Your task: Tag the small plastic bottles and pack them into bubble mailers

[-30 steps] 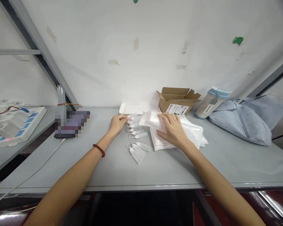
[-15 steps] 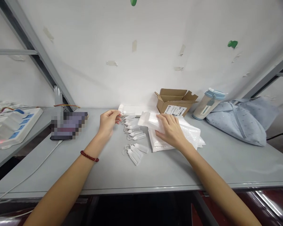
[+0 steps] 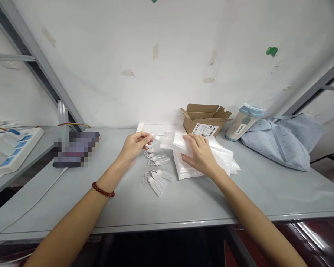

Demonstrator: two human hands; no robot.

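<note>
My left hand (image 3: 136, 146) pinches a small clear plastic bottle by the ring at its cap end (image 3: 157, 138). The bottle's body points right, into or against the mouth of a clear bubble-wrap bag (image 3: 169, 140); the exact overlap is hard to see. My right hand (image 3: 200, 154) is closed over that bag, thumb at the front, above a stack of bubble-wrap bags (image 3: 183, 172). Below my left hand lies a row of similar small bottles with ring loops (image 3: 161, 161). Nearer the front edge rests a group of three more bottles (image 3: 157, 183).
An open cardboard box (image 3: 203, 115) stands by the wall, beside a white-and-blue tumbler (image 3: 243, 122) and a light-blue cloth bag (image 3: 278, 144). On the left are a phone (image 3: 78, 150) with a white cable (image 3: 41, 198) and a power strip (image 3: 16, 152).
My left hand has moved right, carrying the bottle's end to the bag's mouth. My right hand keeps its hold on the bag. The view has shifted slightly.
</note>
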